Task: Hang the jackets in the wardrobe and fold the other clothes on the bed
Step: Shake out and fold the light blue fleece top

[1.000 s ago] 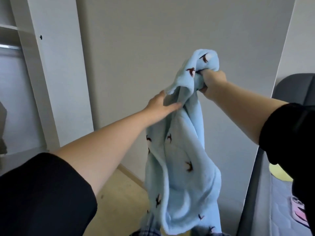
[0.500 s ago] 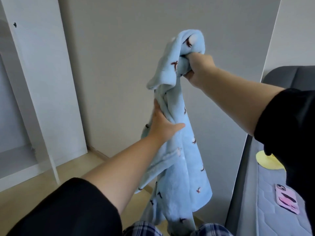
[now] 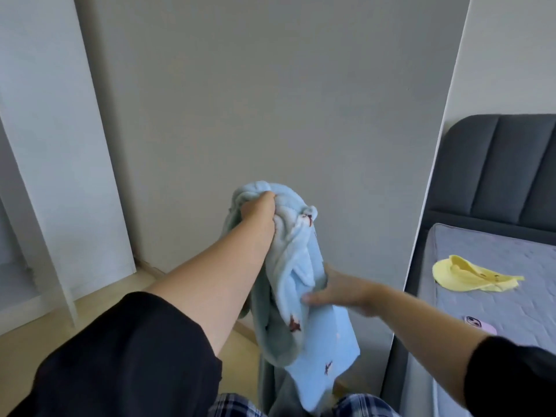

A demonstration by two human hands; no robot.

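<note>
A light blue fleece garment (image 3: 301,296) with small dark bird prints hangs bunched in front of me. My left hand (image 3: 258,207) grips its top in a fist. Lower and to the right, my right hand (image 3: 337,288) holds the garment's side, thumb in front and fingers behind the fabric. The white wardrobe (image 3: 45,145) stands open at the left; only its side panels and floor board show. The bed (image 3: 496,260), with its grey quilted mattress, is at the right. A yellow garment (image 3: 469,275) lies spread on it.
A grey wall panel (image 3: 270,115) fills the middle behind the garment. The bed has a dark padded headboard (image 3: 496,176). A pink phone (image 3: 478,325) lies on the mattress near its edge. Light wooden floor (image 3: 30,341) shows at the lower left.
The hands have swapped places: my left hand now grips the garment's top, and my right hand has let go there and dropped to its side. The garment is held lower.
</note>
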